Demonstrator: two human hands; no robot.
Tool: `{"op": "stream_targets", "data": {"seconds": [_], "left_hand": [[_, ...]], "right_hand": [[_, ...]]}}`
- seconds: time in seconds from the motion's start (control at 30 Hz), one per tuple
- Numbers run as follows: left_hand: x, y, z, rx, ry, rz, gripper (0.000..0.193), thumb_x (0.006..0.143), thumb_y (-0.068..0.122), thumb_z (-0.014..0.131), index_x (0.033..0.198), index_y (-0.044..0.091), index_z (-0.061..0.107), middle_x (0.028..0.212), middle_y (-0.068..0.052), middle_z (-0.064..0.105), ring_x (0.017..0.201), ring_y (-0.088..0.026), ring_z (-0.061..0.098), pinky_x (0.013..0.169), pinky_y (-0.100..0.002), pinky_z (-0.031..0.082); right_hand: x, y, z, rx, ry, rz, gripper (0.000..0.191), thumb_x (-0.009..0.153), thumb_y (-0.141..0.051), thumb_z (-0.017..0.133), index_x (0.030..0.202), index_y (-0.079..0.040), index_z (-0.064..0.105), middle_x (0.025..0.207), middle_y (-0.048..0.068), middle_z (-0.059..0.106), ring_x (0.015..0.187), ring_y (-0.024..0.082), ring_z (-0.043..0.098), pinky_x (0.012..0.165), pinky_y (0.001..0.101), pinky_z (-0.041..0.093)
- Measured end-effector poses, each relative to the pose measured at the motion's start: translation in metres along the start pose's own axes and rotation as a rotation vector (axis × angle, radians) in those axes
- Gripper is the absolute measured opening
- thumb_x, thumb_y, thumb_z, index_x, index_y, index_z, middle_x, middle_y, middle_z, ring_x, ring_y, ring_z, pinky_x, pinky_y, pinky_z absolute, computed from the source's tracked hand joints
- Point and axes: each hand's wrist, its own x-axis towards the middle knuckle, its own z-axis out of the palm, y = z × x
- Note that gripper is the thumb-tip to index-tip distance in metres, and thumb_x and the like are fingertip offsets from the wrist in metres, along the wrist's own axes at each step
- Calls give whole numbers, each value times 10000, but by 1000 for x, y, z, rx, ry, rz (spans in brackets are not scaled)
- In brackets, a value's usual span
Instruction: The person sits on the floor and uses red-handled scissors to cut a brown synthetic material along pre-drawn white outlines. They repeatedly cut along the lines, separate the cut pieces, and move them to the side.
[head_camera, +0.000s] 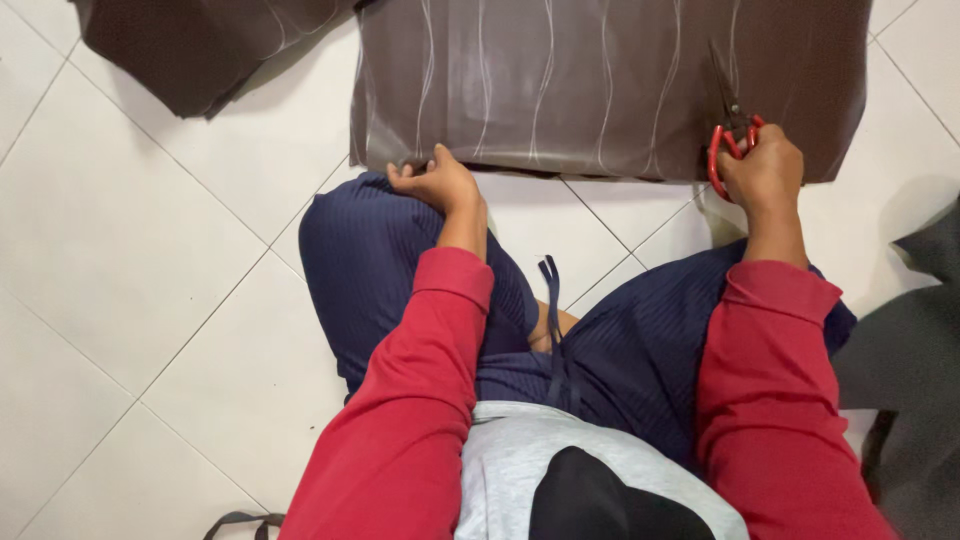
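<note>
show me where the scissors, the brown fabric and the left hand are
scissors (733, 140): head view, on the red handles in the right hand (765, 168)
brown fabric (560, 80): head view, on its flat middle
left hand (440, 185): head view, on the back of the hand

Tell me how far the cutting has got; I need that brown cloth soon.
Barely begun: the scissors in the right hand have entered only the near edge of the brown cloth. The left hand pins that edge down. Nearly the whole cloth ahead remains uncut.
</note>
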Motion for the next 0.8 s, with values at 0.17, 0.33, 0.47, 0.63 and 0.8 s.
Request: {"op": "stream_targets", "data": {"seconds": [0.17, 0.33, 0.47, 0.63, 0.8], "left_hand": [[3, 0, 0, 77, -7, 325, 689, 798, -78, 668, 1401, 13, 347, 1350, -231, 389, 1119, -330, 602, 899, -370, 569], [-12, 15, -6, 191, -7, 570, 493, 872, -133, 659, 1301, 11, 463, 1388, -192, 425, 1141, -321, 613, 941, -369, 570], [-12, 19, -11, -73, -149, 592, 381, 893, -114, 619, 1223, -10, 459, 1574, -288, 226, 1207, -336, 591, 997, -342, 520], [6, -1, -8, 92, -190, 393, 413, 943, -44, 514, 1310, 96, 640, 1593, -281, 360, 1254, -337, 665, 1015, -357, 571], [-1, -15, -12, 423, -250, 260, 541, 914, 190, 660, 1447, 210, 573, 1288, -278, 632, 1093, -388, 674, 968, -427, 506]], "right_hand": [[-1, -6, 0, 8, -2, -8, 339, 839, -251, 856, 967, -8, 658, 869, 169, 717, 817, 338, 710, 761, 443, 545], [-18, -27, -15, 94, 3, 37, 414, 856, -305, 886, 961, 11, 639, 883, 169, 700, 798, 309, 703, 738, 437, 552], [-47, -62, -26, 196, -18, 39, 466, 955, -365, 894, 967, 25, 640, 903, 170, 700, 798, 264, 674, 733, 425, 539], [-111, -111, -18, 867, -575, 277, 357, 951, -372, 699, 1124, -83, 579, 936, 47, 735, 693, 130, 668, 558, 280, 527], [-202, -142, 2, 1266, -876, 374, 447, 1028, -550, 512, 1043, -104, 543, 885, 111, 745, 597, 122, 647, 509, 245, 518]]}}
